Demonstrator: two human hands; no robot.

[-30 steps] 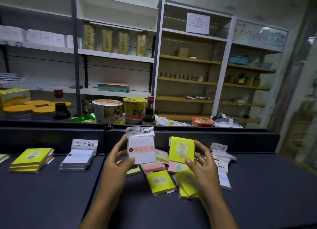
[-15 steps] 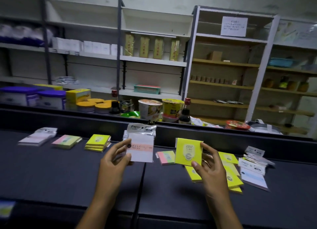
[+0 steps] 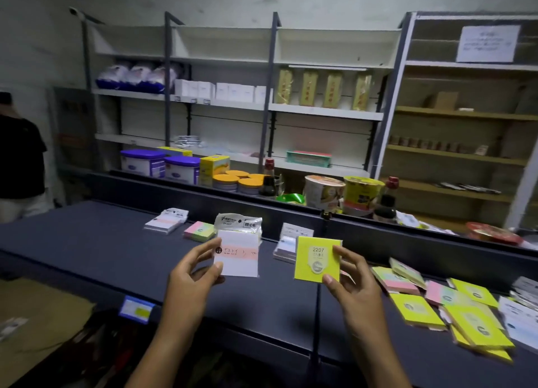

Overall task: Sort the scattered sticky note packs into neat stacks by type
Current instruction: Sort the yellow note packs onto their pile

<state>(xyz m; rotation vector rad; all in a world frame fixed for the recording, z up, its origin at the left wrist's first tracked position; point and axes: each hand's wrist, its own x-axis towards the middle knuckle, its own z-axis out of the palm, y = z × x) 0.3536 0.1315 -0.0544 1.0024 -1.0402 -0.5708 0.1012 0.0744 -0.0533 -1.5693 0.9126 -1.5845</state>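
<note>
Left hand [image 3: 193, 274]: lifted above the dark counter [image 3: 87, 248], thumb and fingers clamped on the lower left corner of a white pack [image 3: 237, 249].
White pack: upright and facing the camera, long axis vertical, its crinkled plastic header at the top and a pink band with print running across the middle; it rises up and to the right of the pinch.
Right hand [image 3: 352, 283]: also raised, thumb at the bottom edge and fingers along the right side of a yellow pack [image 3: 316, 258], closed on it.
Yellow pack: upright, slightly taller than wide, printed face toward the camera with "2207" reading level near the top; it stands up and to the left of the gripping fingers.
Between the grips: the two held packs are side by side, apart, with a gap.
Beyond the left grip: a pink-green pack [image 3: 199, 231] and a white stack [image 3: 167, 221] lie flat on the counter.
Behind the right grip: another white stack [image 3: 291, 242], partly hidden by the yellow pack.
Right of the right grip: a scattered pile [image 3: 454, 309] of yellow, pink and white packs lying flat at mixed angles, some overlapping.
</note>
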